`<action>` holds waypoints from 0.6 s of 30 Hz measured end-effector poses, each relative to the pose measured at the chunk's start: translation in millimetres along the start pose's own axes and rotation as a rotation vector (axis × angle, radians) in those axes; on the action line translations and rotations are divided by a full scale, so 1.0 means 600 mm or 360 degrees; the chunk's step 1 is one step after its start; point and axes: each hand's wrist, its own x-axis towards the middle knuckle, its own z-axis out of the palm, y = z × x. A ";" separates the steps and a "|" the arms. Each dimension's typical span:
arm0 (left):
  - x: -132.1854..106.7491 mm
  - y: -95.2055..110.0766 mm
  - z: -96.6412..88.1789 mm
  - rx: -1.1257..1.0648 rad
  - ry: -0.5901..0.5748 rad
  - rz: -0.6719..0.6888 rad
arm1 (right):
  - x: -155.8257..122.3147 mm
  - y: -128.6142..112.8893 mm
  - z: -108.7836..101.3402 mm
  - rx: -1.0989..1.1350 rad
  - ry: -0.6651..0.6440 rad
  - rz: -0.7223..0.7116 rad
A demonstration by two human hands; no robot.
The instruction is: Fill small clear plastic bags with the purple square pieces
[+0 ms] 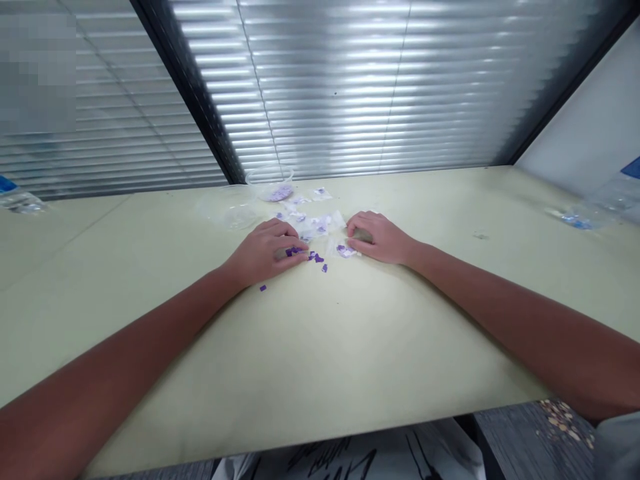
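Small dark-purple pieces point(319, 257) lie loose on the table between my hands. My left hand point(265, 253) rests on the table with its fingers curled and thumb close to the forefinger; several of the purple pieces show in the gap between them. My right hand point(380, 237) is curled at the edge of a small clear plastic bag point(344, 251), thumb and fingertips on it, with purple bits showing inside. One stray purple piece point(263, 288) lies below my left wrist. Just beyond the hands, more clear bags point(320, 225) with purple bits lie in an overlapping heap.
Behind the bags stands a clear round tub point(277, 190) with pale-purple contents, beside a clear plastic lid point(237, 215). Clear plastic packaging point(583, 217) lies at the right, a clear bottle point(23, 200) at the far left. Window blinds point(325, 87) border the table's back edge.
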 end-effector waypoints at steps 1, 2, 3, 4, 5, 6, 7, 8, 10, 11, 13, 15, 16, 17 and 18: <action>-0.001 0.000 0.002 0.0007 0.0015 0.0006 | 0.000 0.000 0.000 -0.0001 -0.0003 0.0002; -0.001 0.001 0.003 0.0009 0.0029 0.0011 | 0.000 0.000 0.000 -0.0003 -0.0006 0.0001; -0.001 0.002 0.005 0.0009 0.0041 0.0017 | 0.000 0.000 -0.001 -0.0004 -0.0008 -0.0003; -0.001 0.003 0.006 0.0011 0.0050 0.0019 | 0.000 0.000 -0.001 -0.0007 -0.0008 -0.0008; -0.001 0.005 0.006 0.0015 0.0054 0.0018 | 0.000 0.000 -0.002 -0.0015 -0.0006 -0.0011; 0.000 0.007 0.006 0.0019 0.0054 0.0016 | 0.000 -0.002 -0.002 -0.0028 -0.0002 -0.0014; 0.000 0.010 0.006 0.0018 0.0045 0.0018 | 0.000 -0.005 -0.003 -0.0046 0.0003 -0.0018; 0.000 0.013 0.006 0.0010 0.0031 0.0022 | -0.001 -0.009 -0.003 -0.0066 0.0012 -0.0021; 0.000 0.019 0.004 -0.0028 -0.0005 0.0032 | -0.001 -0.022 -0.001 -0.0100 0.0038 -0.0025; 0.000 0.023 0.004 -0.0053 -0.0024 0.0034 | -0.002 -0.030 0.000 -0.0107 0.0055 -0.0022; 0.001 0.030 0.003 -0.0094 -0.0057 0.0031 | -0.003 -0.046 0.005 -0.0096 0.0070 -0.0021; 0.001 0.035 0.002 -0.0119 -0.0071 0.0033 | -0.005 -0.058 0.009 -0.0081 0.0049 -0.0042; 0.002 0.038 0.002 -0.0127 -0.0074 0.0034 | -0.006 -0.061 0.011 -0.0080 0.0034 -0.0052; 0.002 0.039 0.001 -0.0132 -0.0074 0.0033 | -0.007 -0.063 0.013 -0.0079 0.0026 -0.0056; 0.003 0.041 0.001 -0.0134 -0.0069 0.0030 | -0.007 -0.064 0.014 -0.0076 0.0021 -0.0054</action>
